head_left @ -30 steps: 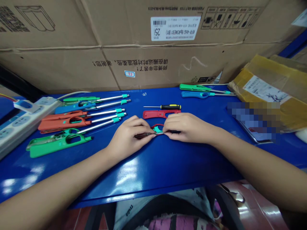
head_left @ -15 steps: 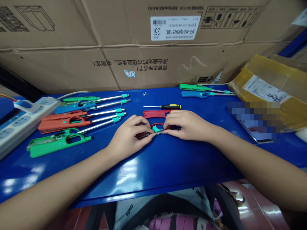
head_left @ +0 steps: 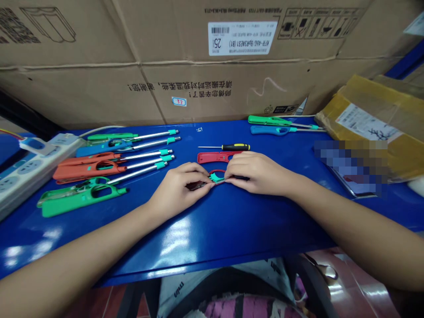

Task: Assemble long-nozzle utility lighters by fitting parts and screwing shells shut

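Observation:
My left hand point(head_left: 180, 187) and my right hand point(head_left: 256, 172) rest on the blue table point(head_left: 215, 221) and pinch together on a small lighter assembly point(head_left: 217, 177) with a teal trigger piece and a red wire loop. Both hands are closed on it, the left on its dark left end, the right on its right end. Just behind it lies a red lighter shell half point(head_left: 215, 157). A black and yellow screwdriver point(head_left: 232, 147) lies behind that shell.
Several long-nosed lighters point(head_left: 109, 165) in green, red and blue lie in a row at the left. Two more lighters point(head_left: 281, 125) lie at the back right. A white power strip point(head_left: 26, 168) sits far left. Cardboard boxes point(head_left: 198, 66) wall the back; a taped parcel point(head_left: 371, 115) lies at the right.
The hands have shifted slightly on the small assembly, and the right hand has crept a little up and left. Nothing else moved.

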Demonstrator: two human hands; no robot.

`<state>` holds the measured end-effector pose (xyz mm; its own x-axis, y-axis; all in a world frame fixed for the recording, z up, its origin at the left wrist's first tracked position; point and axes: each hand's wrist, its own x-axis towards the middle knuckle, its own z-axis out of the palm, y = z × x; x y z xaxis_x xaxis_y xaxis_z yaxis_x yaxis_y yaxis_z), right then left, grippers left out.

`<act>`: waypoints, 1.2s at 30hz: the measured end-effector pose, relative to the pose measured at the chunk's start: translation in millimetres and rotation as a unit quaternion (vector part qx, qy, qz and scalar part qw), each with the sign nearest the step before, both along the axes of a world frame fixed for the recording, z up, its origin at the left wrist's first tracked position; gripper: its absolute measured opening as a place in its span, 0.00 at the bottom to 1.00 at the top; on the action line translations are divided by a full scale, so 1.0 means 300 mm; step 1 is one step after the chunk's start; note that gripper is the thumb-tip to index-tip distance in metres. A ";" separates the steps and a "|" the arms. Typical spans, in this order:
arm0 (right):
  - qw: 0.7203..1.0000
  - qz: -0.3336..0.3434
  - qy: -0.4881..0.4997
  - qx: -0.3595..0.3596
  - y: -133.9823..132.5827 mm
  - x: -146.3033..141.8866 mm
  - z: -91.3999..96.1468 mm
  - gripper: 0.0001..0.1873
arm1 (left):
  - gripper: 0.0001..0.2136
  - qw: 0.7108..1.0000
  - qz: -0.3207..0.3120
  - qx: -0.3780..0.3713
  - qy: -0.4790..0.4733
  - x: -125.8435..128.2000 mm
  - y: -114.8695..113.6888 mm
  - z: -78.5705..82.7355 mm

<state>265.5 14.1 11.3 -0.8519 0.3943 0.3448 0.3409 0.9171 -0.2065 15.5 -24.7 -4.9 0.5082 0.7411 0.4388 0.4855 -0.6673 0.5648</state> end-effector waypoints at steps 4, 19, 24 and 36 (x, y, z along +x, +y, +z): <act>1.000 -0.018 -0.003 0.009 -0.003 0.000 0.000 0.09 | 0.06 1.000 0.001 -0.003 -0.005 0.001 0.001 0.006; 0.994 0.005 -0.060 0.092 0.000 0.013 0.027 0.11 | 0.05 1.000 0.001 -0.005 0.001 0.001 -0.003 -0.001; 0.989 0.013 -0.062 0.132 0.001 0.004 0.016 0.14 | 0.05 1.000 -0.001 -0.005 0.003 0.002 0.000 0.000; 0.989 0.014 -0.082 0.121 -0.001 0.010 0.032 0.12 | 0.05 1.000 -0.016 0.013 0.005 -0.002 0.007 -0.003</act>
